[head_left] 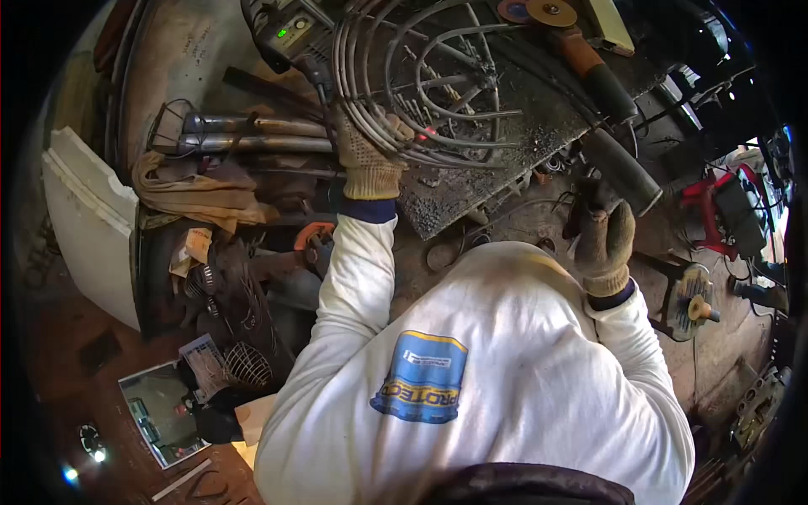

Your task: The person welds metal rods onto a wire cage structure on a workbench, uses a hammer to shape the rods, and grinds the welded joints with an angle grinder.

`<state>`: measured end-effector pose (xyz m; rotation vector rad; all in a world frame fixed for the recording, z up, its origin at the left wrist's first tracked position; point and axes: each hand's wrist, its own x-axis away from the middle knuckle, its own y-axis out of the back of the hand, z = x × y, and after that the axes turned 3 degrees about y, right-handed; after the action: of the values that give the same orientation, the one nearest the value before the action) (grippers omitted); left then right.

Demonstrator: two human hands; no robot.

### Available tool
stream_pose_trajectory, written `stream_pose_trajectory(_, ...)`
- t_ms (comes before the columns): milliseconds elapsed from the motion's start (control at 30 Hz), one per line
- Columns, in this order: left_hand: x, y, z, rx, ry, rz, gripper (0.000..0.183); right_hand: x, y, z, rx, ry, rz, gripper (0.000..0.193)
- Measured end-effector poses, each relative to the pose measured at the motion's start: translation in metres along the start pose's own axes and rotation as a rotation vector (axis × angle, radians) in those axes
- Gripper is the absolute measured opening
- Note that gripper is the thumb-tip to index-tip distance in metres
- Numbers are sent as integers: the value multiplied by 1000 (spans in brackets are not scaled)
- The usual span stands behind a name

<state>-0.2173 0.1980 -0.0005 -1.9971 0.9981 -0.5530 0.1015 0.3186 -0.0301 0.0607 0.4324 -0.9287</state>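
My left hand [369,156], in a knitted work glove, is closed around the curved rods at the near left of a round metal rod frame [421,80]. The frame rests on a dark, grit-strewn metal plate [442,202], and its rods meet at a hub on the right. A small red glow shows on the rods just right of my left fingers. My right hand [606,240], gloved too, is raised right of the plate, its fingers curled. A dark object [593,198] shows at its fingertips; its kind cannot be made out.
An angle grinder [589,71] lies at the plate's far right, near a thick dark cylinder [623,168]. At the far left stands a machine with a green display [290,32]. Metal pipes [252,135] and a brown rag [202,192] lie left. A red item [711,210] is right.
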Motion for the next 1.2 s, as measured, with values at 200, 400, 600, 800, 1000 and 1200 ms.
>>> stream_pose_trajectory(200,-3,17,5,-64,-64,-10,52,4,7,-7,35,69,35,43)
stream_pose_trajectory(400,-8,33,13,-102,-83,358,34,7,11,-7,31,10,48,47)
stream_pose_trajectory(600,-17,98,15,254,-9,79,39,7,11,-5,56,10,46,46)
stream_pose_trajectory(800,-13,96,12,-13,-9,309,44,9,12,-9,34,6,87,45)
stream_pose_trajectory(1000,1,63,4,-696,-306,86,50,8,7,-9,-20,-48,72,44)
stream_pose_trajectory(1200,14,28,4,-177,-3,-79,56,8,14,-14,-16,-135,22,43)
